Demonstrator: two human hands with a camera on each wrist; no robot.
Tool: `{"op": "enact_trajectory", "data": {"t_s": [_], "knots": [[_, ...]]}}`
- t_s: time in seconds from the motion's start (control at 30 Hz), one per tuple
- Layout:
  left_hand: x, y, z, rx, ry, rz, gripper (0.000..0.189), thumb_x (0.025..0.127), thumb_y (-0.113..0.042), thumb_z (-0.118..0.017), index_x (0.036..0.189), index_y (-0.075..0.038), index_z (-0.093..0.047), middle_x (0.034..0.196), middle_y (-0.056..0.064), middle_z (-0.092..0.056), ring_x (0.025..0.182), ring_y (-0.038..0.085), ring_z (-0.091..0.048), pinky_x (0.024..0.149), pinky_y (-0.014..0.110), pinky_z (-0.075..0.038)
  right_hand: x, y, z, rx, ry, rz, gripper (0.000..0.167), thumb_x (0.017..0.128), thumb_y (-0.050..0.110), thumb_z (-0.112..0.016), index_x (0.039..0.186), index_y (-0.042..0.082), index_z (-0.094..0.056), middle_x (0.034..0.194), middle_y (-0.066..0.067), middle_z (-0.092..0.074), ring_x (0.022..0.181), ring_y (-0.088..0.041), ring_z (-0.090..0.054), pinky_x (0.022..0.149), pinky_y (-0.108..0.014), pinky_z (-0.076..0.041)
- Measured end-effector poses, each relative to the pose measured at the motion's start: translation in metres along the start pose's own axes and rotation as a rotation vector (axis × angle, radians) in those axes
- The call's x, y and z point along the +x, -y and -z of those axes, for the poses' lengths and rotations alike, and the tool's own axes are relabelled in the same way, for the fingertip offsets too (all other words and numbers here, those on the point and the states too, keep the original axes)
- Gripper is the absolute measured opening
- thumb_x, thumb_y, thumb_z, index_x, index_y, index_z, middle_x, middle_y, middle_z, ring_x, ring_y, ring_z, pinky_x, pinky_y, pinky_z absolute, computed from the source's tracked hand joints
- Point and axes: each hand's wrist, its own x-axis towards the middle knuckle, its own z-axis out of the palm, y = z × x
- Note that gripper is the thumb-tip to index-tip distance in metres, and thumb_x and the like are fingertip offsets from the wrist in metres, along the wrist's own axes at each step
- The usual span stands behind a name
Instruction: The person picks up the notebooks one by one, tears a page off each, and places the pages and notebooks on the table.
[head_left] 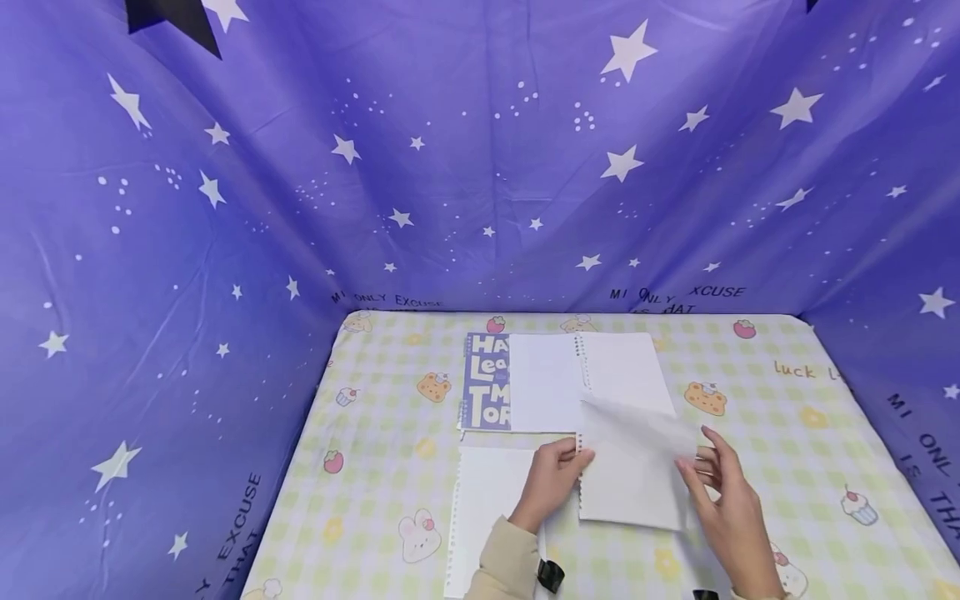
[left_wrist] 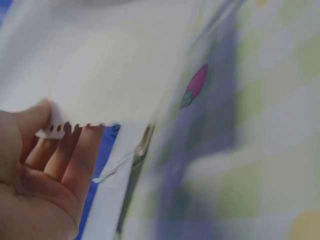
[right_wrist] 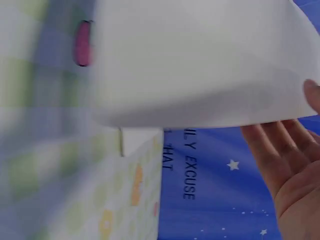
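Note:
White loose-leaf paper (head_left: 633, 479), with a row of punched holes along its left edge, is held up above the table. My left hand (head_left: 553, 482) pinches that holed edge, thumb on the near face and fingers behind, as the left wrist view also shows. At the opposite edge my right hand (head_left: 723, 492) holds the paper between thumb and fingers; in the right wrist view the fingers (right_wrist: 280, 145) go behind the sheet. Behind the paper lies an open loose-leaf notebook (head_left: 543, 379) with white pages; the raised paper hides its lower right part.
A purple cover with big white letters (head_left: 486, 400) shows at the notebook's left. Another holed white sheet or stack (head_left: 480, 517) lies front left, partly under my left arm. Blue starry cloth (head_left: 480, 167) walls the checked table (head_left: 375, 500) at the back and sides.

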Motion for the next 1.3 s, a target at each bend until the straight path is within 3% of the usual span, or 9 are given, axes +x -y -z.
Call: {"op": "enact_trajectory", "data": {"t_s": [0.07,0.17,0.3,0.37,0.43,0.6,0.73,0.97,1.3], "knots": [[-0.004,0.005,-0.004,-0.025,-0.025,0.044,0.023,0.096,-0.026,-0.066,0.103,-0.006,-0.074,0.083,0.006,-0.076,0.063,0.000,-0.064,0.059,0.017,-0.054,-0.002,-0.003,-0.004,-0.046,0.022,-0.036,0.060,0.092,0.002,-0.068,0.145,0.001,-0.042,0.106,-0.013,-0.065,0.093,0.027,-0.041,0.081,0.007,-0.036],[-0.011,0.012,-0.011,-0.038,-0.040,0.098,0.020,0.095,-0.023,-0.067,0.104,-0.007,-0.073,0.082,0.001,-0.076,0.062,0.000,-0.064,0.058,0.017,-0.055,-0.004,-0.008,-0.009,-0.114,0.041,-0.078,0.047,0.093,0.004,-0.066,0.138,-0.001,-0.050,0.102,-0.015,-0.067,0.090,0.008,-0.057,0.073,0.004,-0.040],[-0.020,0.020,-0.016,0.010,-0.047,0.111,0.009,0.093,-0.017,-0.068,0.096,-0.008,-0.071,0.073,-0.003,-0.072,0.056,0.003,-0.063,0.055,0.018,-0.054,-0.005,-0.014,-0.013,-0.182,0.085,-0.130,0.033,0.096,0.004,-0.063,0.126,-0.005,-0.058,0.099,-0.019,-0.068,0.084,-0.030,-0.068,0.067,-0.023,-0.056],[-0.022,0.024,-0.018,0.051,-0.060,0.104,0.005,0.092,-0.014,-0.070,0.091,-0.009,-0.069,0.068,-0.004,-0.068,0.053,0.004,-0.061,0.053,0.017,-0.053,-0.005,-0.019,-0.015,-0.196,0.120,-0.163,0.031,0.096,0.003,-0.062,0.124,-0.008,-0.059,0.099,-0.021,-0.068,0.084,-0.036,-0.068,0.067,-0.039,-0.059],[-0.023,0.026,-0.019,0.092,-0.081,0.104,0.004,0.090,-0.011,-0.071,0.087,-0.010,-0.068,0.067,-0.005,-0.066,0.051,0.004,-0.059,0.053,0.015,-0.051,-0.006,-0.024,-0.017,-0.205,0.160,-0.208,0.031,0.095,0.003,-0.062,0.123,-0.009,-0.058,0.099,-0.022,-0.068,0.086,-0.038,-0.068,0.069,-0.046,-0.058],[-0.026,0.029,-0.023,0.205,-0.115,0.111,0.010,0.084,-0.004,-0.075,0.090,-0.011,-0.070,0.070,-0.010,-0.068,0.054,-0.003,-0.057,0.056,0.013,-0.051,-0.008,-0.037,-0.023,-0.244,0.271,-0.327,0.034,0.096,0.005,-0.060,0.125,-0.010,-0.056,0.101,-0.023,-0.067,0.090,-0.038,-0.067,0.077,-0.048,-0.058],[-0.028,0.030,-0.026,0.287,-0.129,0.116,0.016,0.080,-0.001,-0.078,0.092,-0.010,-0.071,0.068,-0.013,-0.065,0.055,-0.006,-0.054,0.055,0.012,-0.050,-0.011,-0.049,-0.027,-0.271,0.348,-0.370,0.035,0.095,0.003,-0.060,0.126,-0.011,-0.055,0.101,-0.023,-0.067,0.089,-0.036,-0.067,0.079,-0.050,-0.056],[-0.031,0.031,-0.031,0.392,-0.166,0.110,0.029,0.075,0.001,-0.081,0.101,-0.008,-0.071,0.068,-0.012,-0.064,0.056,-0.008,-0.055,0.054,0.011,-0.048,-0.015,-0.064,-0.031,-0.279,0.429,-0.353,0.034,0.093,0.003,-0.060,0.123,-0.012,-0.057,0.095,-0.019,-0.068,0.083,-0.028,-0.066,0.075,-0.047,-0.054],[-0.035,0.026,-0.031,0.507,-0.177,0.096,0.037,0.073,-0.001,-0.083,0.107,-0.009,-0.070,0.073,-0.012,-0.064,0.057,-0.008,-0.054,0.055,0.011,-0.047,-0.018,-0.069,-0.033,-0.269,0.399,-0.273,0.028,0.089,0.001,-0.065,0.114,-0.011,-0.061,0.086,-0.009,-0.064,0.074,-0.017,-0.055,0.063,-0.032,-0.046]]}}
